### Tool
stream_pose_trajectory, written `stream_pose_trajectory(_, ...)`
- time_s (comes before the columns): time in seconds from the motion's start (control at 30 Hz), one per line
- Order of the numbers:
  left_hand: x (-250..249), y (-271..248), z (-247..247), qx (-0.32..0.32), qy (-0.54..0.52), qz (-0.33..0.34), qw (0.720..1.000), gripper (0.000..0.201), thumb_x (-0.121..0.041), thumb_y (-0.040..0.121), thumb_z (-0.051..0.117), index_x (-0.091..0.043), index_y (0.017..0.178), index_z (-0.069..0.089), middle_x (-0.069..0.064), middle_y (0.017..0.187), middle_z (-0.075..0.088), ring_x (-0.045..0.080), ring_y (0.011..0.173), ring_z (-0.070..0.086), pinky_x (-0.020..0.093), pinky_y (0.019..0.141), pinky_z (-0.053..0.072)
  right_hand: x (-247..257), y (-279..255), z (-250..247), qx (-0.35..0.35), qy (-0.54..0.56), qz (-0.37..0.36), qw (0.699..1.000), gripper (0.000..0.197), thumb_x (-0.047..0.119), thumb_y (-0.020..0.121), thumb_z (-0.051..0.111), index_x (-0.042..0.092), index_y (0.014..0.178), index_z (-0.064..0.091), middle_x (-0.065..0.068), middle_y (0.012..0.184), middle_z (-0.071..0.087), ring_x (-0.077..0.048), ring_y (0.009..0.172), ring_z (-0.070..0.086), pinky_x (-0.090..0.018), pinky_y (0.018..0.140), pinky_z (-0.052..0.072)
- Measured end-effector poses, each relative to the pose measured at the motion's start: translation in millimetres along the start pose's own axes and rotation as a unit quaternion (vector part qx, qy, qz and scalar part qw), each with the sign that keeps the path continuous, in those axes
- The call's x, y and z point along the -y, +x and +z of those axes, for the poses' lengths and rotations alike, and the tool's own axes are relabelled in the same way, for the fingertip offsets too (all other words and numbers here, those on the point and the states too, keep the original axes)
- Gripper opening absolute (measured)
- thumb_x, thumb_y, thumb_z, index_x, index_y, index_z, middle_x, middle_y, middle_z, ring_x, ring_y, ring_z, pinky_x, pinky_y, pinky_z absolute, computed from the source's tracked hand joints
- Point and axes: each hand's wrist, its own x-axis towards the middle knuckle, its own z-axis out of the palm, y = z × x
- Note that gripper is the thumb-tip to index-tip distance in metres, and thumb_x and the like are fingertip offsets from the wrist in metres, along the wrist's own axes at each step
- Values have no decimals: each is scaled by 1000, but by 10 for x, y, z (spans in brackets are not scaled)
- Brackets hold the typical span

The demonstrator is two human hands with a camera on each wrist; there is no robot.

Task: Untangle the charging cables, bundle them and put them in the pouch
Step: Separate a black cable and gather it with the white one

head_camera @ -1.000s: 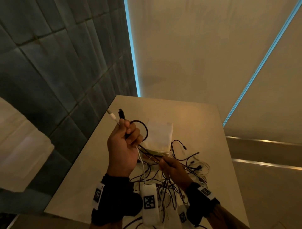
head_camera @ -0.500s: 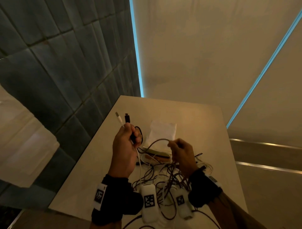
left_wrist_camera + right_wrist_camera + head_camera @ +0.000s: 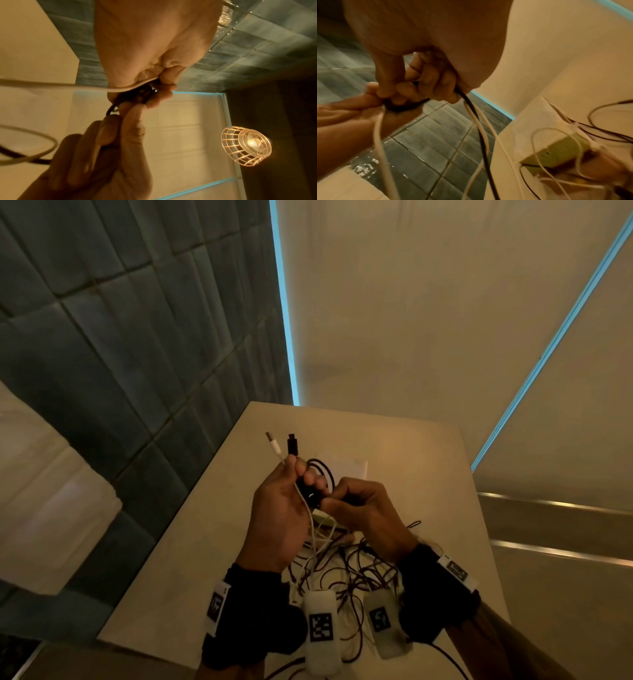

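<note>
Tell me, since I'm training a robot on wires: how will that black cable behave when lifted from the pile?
Probably floppy: the black cable curls into a loop above the left hand and hangs slack below the right hand. Likely light, since a pinch holds it. It may snag, because the pile on the table is crossed with other strands.

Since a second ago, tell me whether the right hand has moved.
Yes. The right hand rose from the tangle on the table toward the left hand.
</note>
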Motion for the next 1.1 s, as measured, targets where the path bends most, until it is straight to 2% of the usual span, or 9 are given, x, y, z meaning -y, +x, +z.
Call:
stream_pose_trajectory(0.1,34,-21,13,8,2,20,1000,29,-28,98,37,-12,74,44,1,64,37,17,57,42,34,68,45,-259,-78,-39,-14,36,28,999,27,12,88,66,14,61,60,-1,59,51,-15,55,45,-28,62,42)
stream_pose_trajectory(0.2,6,-8,-43,6,-18,42,999,27,-27,95,39,-14,73,44,-3,61,35,9,48,28,24,51,28,-545,-167,-94,-12,6,51,999,34,19,92,60,20,58,57,-4,60,45,-17,60,40,-30,65,36)
stream_pose_trajectory(0.33,-64,-12,-140,-14,-38,70,997,28,-26,97,37,-15,73,44,-5,59,37,7,46,26,24,52,21,-811,-256,-174,-21,-37,61,997,35,21,95,56,21,61,62,-3,63,48,-16,63,44,-27,62,36)
stream_pose_trajectory(0.43,-134,-24,-179,-29,-27,94,995,26,-27,94,40,-16,72,45,-5,60,36,7,47,27,23,51,24,-982,-285,-231,-34,-65,86,994,43,8,98,51,24,60,64,10,60,52,-5,60,47,-20,62,40)
stream_pose_trajectory(0.67,-224,-42,-265,-38,-35,102,993,32,-24,100,34,-17,71,46,-7,56,34,6,46,27,21,49,26,-1216,-278,-281,-57,-166,120,977,29,32,92,54,25,64,56,4,65,49,-8,63,44,-30,62,36)
stream_pose_trajectory(0.73,-224,-35,-271,-51,-20,96,994,30,-24,99,35,-17,72,45,-7,56,34,6,46,28,21,48,27,-1175,-233,-278,-76,-190,115,972,30,25,93,55,28,63,56,8,63,51,-8,61,46,-31,61,36)
stream_pose_trajectory(0.9,-204,7,-268,-99,53,81,990,33,-22,102,34,-15,71,44,-5,56,41,9,50,37,22,51,30,-705,-17,-290,-178,-97,89,975,20,11,95,57,-1,80,64,2,56,50,-6,44,46,-22,45,39)
stream_pose_trajectory(1.0,-115,19,-225,-115,98,66,986,33,-19,103,33,-13,72,44,1,62,49,16,58,43,26,56,30,-392,91,-249,-169,-42,30,984,19,11,95,57,-3,82,61,1,53,39,-11,43,32,-24,43,30)
stream_pose_trajectory(1.1,-30,43,-162,-116,140,38,983,31,-18,103,34,-13,75,44,6,70,67,20,65,49,29,58,31,-132,153,-128,-129,-36,-36,990,19,7,92,60,-9,83,57,3,56,43,-8,46,34,-21,43,30)
